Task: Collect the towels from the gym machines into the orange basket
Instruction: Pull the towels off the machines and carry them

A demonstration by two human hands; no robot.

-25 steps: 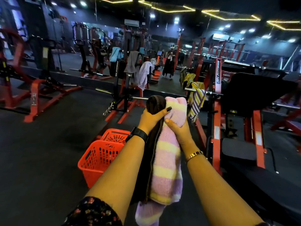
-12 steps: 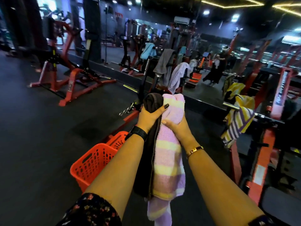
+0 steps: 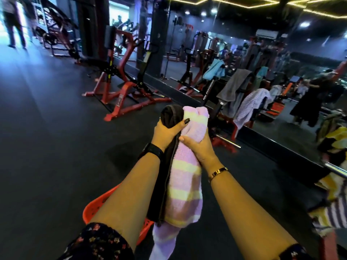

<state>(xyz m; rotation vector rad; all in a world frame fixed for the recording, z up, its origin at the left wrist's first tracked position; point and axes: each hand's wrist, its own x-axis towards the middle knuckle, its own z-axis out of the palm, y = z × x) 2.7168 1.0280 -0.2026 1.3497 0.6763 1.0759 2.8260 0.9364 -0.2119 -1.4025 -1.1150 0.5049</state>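
Both my hands hold two towels up in front of me. My left hand grips a dark brown towel near its top. My right hand grips a pink and yellow striped towel that hangs down between my forearms. The orange basket stands on the floor below my left forearm, mostly hidden by the arm. More towels hang on machines: a grey towel, a white towel, a light blue towel and a yellow and striped towel at the right edge.
Red and black gym machines line a mirror wall running from the centre to the right. Dark rubber floor spreads wide on the left. A person walks at the far left back. A chrome bar juts in at right.
My view has swung left: the machines and hanging towels slid to the right and the basket dropped lower under my left arm. Both hands keep the same grip on the towels.
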